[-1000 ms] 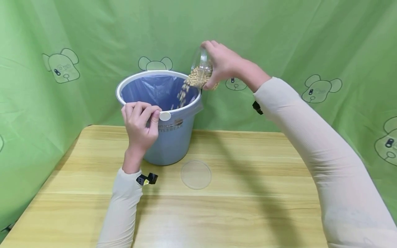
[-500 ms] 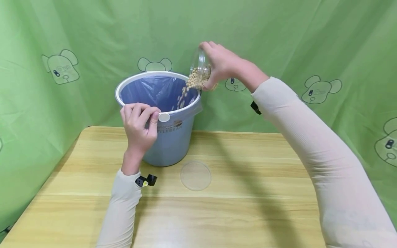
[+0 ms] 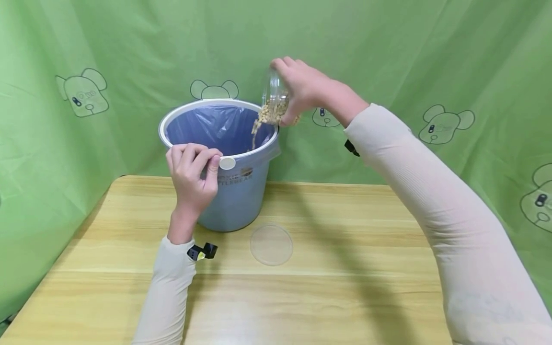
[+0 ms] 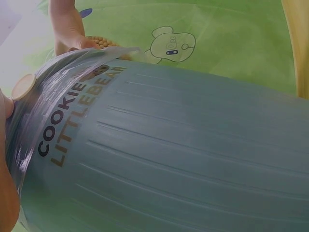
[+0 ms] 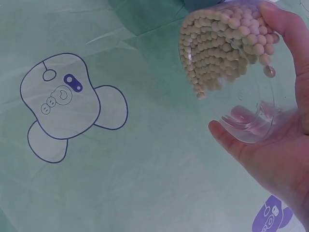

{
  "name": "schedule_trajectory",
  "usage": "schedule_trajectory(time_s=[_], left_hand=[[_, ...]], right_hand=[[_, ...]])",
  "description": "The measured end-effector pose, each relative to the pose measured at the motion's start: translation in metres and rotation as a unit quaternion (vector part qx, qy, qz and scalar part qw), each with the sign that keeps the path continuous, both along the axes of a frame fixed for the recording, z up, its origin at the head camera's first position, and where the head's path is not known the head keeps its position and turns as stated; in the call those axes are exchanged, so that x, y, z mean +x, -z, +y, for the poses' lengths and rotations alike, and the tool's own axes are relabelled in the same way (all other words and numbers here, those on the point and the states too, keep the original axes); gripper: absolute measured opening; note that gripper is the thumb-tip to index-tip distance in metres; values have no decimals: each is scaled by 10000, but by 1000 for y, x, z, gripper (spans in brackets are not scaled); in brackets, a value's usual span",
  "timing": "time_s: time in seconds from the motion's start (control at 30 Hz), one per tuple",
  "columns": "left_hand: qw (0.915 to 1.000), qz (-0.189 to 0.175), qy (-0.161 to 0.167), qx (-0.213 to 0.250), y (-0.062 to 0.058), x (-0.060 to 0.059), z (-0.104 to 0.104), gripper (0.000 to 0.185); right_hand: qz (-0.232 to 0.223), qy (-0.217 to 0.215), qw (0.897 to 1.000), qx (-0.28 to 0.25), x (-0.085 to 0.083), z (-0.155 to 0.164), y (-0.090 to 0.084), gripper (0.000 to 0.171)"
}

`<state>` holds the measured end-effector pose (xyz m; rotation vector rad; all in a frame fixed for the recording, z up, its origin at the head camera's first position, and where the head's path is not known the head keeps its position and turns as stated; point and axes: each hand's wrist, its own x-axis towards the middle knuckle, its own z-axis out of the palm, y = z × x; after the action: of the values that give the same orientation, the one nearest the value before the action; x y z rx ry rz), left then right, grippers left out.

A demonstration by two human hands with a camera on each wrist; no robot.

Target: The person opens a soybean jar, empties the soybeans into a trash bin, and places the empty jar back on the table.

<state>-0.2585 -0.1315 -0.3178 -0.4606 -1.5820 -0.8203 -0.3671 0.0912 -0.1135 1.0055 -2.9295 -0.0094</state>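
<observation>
My left hand (image 3: pixel 191 177) grips the near white rim of a blue-grey trash bin (image 3: pixel 235 203), beside a round tab. A clear plastic bag (image 3: pixel 207 120) lines the bin and folds over its edge. Over the bin's right side, my right hand (image 3: pixel 307 86) holds a clear plastic jar (image 3: pixel 271 88) tipped sideways, mouth to the left. Soybeans (image 3: pixel 268 112) spill from the jar in a thin stream into the bin. The right wrist view shows pale round soybeans (image 5: pixel 222 43) banked along one side of the jar, with fingers and thumb around it.
A clear round lid (image 3: pixel 271 245) lies flat on the wooden table (image 3: pixel 276 302), just in front of the bin. Green cloth (image 3: pixel 366 43) printed with cartoon heads hangs behind and at both sides.
My right hand has shifted slightly left with the jar. Fewer soybeans show in it, and the falling stream is thinner. My left hand keeps its grip on the rim.
</observation>
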Motion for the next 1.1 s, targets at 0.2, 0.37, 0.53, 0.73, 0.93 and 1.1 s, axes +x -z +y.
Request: schedule_trajectory(time_s=[0.2,0.37,0.53,0.73,0.93,1.1], left_hand=[[10000,-6,-56,-2,2,1,1,21],[10000,27,-41,-24,3,0,3,21],[10000,-19,-19,-45,2,-2,3,21],[10000,-15,-29,-25,1,-2,2,19],[10000,12,-26,17,-2,0,1,20],[10000,10,-14,29,-3,1,1,19]], right_hand=[[-87,57,9999,95,0,-3,0,131],[-35,57,9998,175,-1,-1,1,132],[46,52,9997,220,-2,0,-1,132],[114,-7,9994,319,0,-4,-2,129],[174,-7,9987,489,3,-8,-5,128],[206,-39,9981,576,5,-11,-7,128]])
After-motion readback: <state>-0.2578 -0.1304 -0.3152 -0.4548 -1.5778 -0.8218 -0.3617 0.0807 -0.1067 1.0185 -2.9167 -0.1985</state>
